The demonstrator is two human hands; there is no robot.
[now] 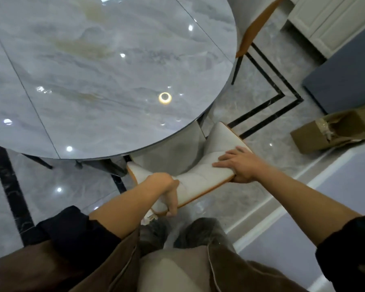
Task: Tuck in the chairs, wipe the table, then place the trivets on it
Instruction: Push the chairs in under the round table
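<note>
You're gripping the white, orange-edged chair [200,182] by its backrest, with its seat sitting partly under the round marble counter [93,81]. Your left hand [167,186] is curling its fingers [173,204] round the near end. Your right hand [240,165] is clamping the far end. A second chair [251,28] is standing beyond the counter, and a cardboard box [316,140] is lying off to the right.

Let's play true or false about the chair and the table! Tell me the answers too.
1. The left hand and the right hand both grip the back of the white chair. True.
2. Trivets sit on the table. False: none show on it.
3. A cardboard box lies on the floor. True.
4. The table has square corners. False: its visible edge is rounded.
</note>
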